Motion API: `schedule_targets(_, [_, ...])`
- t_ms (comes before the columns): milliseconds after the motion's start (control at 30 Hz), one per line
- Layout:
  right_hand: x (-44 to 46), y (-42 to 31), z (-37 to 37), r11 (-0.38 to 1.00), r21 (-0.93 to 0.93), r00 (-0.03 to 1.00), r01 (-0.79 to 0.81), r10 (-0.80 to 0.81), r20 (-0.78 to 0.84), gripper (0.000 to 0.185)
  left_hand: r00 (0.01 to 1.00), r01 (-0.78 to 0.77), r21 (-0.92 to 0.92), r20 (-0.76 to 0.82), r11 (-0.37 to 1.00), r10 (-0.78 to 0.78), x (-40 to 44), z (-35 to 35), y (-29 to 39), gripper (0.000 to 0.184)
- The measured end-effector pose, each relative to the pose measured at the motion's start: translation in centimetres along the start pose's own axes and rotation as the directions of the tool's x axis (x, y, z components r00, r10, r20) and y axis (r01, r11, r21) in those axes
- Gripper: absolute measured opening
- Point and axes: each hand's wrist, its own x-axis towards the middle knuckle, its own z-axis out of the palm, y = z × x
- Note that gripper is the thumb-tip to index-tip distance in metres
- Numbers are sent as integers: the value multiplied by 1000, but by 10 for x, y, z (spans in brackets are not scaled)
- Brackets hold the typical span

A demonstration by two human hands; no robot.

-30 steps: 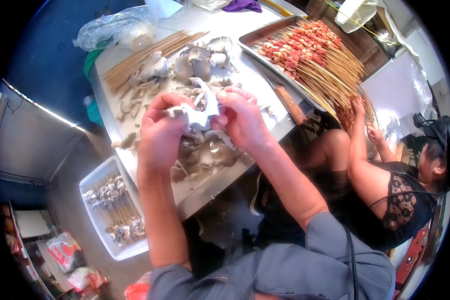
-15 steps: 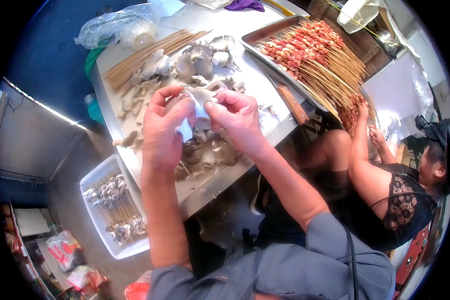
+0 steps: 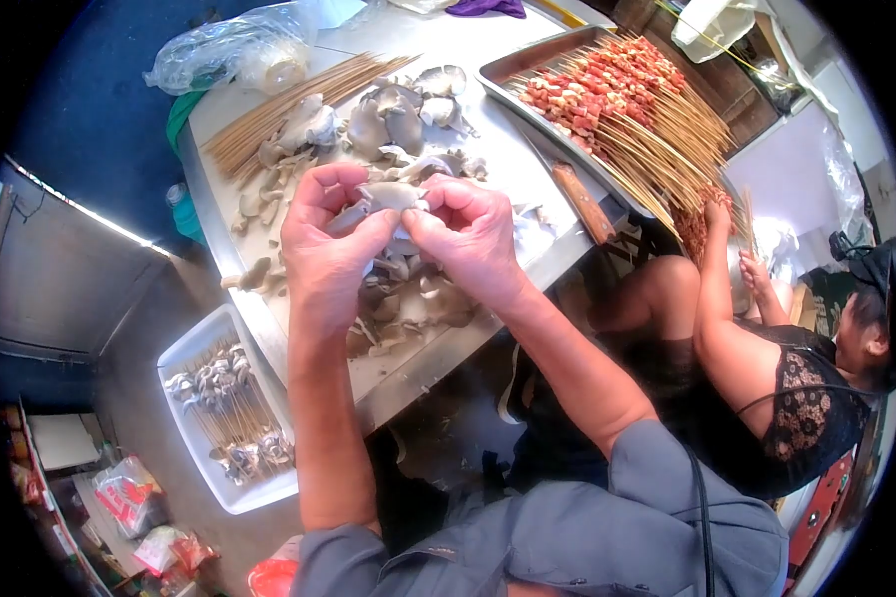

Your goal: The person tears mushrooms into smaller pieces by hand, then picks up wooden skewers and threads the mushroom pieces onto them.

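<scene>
My left hand [image 3: 334,229] and my right hand [image 3: 463,234] meet above the table, both closed on one grey oyster mushroom [image 3: 393,194]. The thumbs press its near edge, and its cap faces up between the fingers. Below and beyond my hands, loose oyster mushrooms [image 3: 386,121] lie in piles on the metal table [image 3: 513,164]. A bundle of bare bamboo skewers [image 3: 294,104] rests at the table's far left. Whether a skewer is in either hand, I cannot make out.
A white tub [image 3: 171,368] of mushroom skewers stands low at the left. Meat skewers [image 3: 617,99] fill a metal tray [image 3: 503,68] at the far right, with a wooden-handled knife [image 3: 582,204] beside it. Another person [image 3: 767,378] sits at right, hands on skewers. A plastic bag [image 3: 229,50] lies at the back.
The mushroom has turned between my fingers, so its cap now shows flatter and wider. My thumbs have come closer together. The other person's hand at right has shifted slightly.
</scene>
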Motion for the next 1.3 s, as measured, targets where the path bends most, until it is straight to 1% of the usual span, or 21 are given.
schedule_targets(33, [-1,-2,0,1000,0,1000,0,0,-1,13,1000,1,0,1,1000,-1,0,0,0,36])
schedule_targets(100, [-2,-6,1,969,180,985,-171,169,28,13,1000,16,-23,6,1000,-16,0,0,1,36])
schedule_targets(133, [-2,-7,1,969,181,985,-171,169,27,13,1000,16,-23,6,1000,-16,-1,0,1,36])
schedule_targets(200, [-3,-8,0,913,310,964,-267,257,73,13,1000,31,-71,4,997,-31,-1,0,1,42])
schedule_targets(233, [-3,-8,0,913,310,964,-266,257,73,13,1000,31,-71,5,997,-31,0,-2,1,42])
schedule_targets(300, [-3,-6,-3,838,444,948,-319,281,150,12,997,71,-133,53,989,-64,0,-5,0,37])
schedule_targets(433, [-1,-4,-5,779,518,935,-354,316,163,11,996,93,-145,26,985,-90,-1,-3,2,37])
schedule_targets(500, [1,-3,-7,657,638,906,-401,389,168,11,992,120,-216,-8,969,-125,0,-5,1,37])
schedule_targets(533, [3,-3,-9,657,639,906,-400,388,168,11,992,120,-216,-7,969,-124,1,-6,1,37])
schedule_targets(600, [8,-3,-13,677,678,939,-286,338,59,11,996,69,-273,-33,960,-81,3,-11,0,37])
schedule_targets(633, [9,-1,-15,727,636,948,-257,316,22,12,996,55,-243,-61,968,-72,4,-14,-2,35])
schedule_targets(667, [10,1,-14,727,636,948,-259,317,24,12,995,55,-243,-63,968,-72,5,-14,-2,35])
schedule_targets(733, [11,2,-13,943,257,963,-209,244,-111,16,995,81,-240,-37,967,-93,6,-14,-1,31])
schedule_targets(800, [10,5,-11,956,202,963,-212,239,-122,19,993,95,-244,-45,965,-109,7,-13,-4,30])
schedule_targets(867, [7,1,-7,980,75,966,-186,196,-171,18,991,110,-248,-52,963,-126,8,-12,-5,29])
schedule_targets(1000, [5,-4,-2,987,128,983,-101,119,-141,17,996,63,-273,-44,960,-77,8,-16,-5,29])
schedule_targets(1067, [0,-9,1,958,120,964,-262,253,81,16,997,49,-271,-36,961,-61,7,-14,-4,28])
schedule_targets(1133, [-5,-8,8,965,87,966,-246,237,108,15,999,17,-341,-39,940,-32,8,-9,-3,28])
schedule_targets(1200, [-7,-8,13,965,151,963,-215,184,196,16,999,14,-338,-30,941,-25,7,-10,-5,28])
schedule_targets(1267, [-5,-8,13,971,135,965,-197,168,201,17,1000,8,-335,-23,942,-17,7,-12,-8,29])
schedule_targets(1300, [-5,-9,12,936,178,937,-305,262,229,17,1000,-11,-306,-26,952,3,8,-12,-10,28])
